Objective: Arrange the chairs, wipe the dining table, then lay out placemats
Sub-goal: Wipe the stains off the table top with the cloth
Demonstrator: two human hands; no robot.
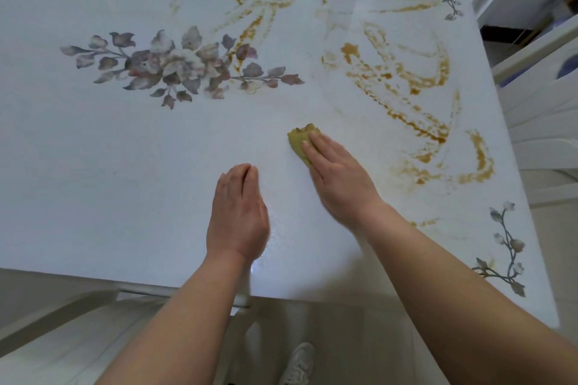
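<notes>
Where the glossy white dining table (pixel 125 166) carries a printed floral motif (pixel 175 66), yellow-brown smears (pixel 406 122) arc across its right half. Right hand (pixel 337 178) lies flat, fingers straight, pressing a crumpled yellow-green cloth (pixel 298 142) near the table's middle. Left hand (pixel 239 212) rests beside it, fingers together, relaxed, holding nothing.

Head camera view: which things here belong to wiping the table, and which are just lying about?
In the job: dining table, brown smears, yellow cloth pressed under the right hand, left hand on the table.
Idle for this step: white chair at the right edge, shoe on the floor.
</notes>
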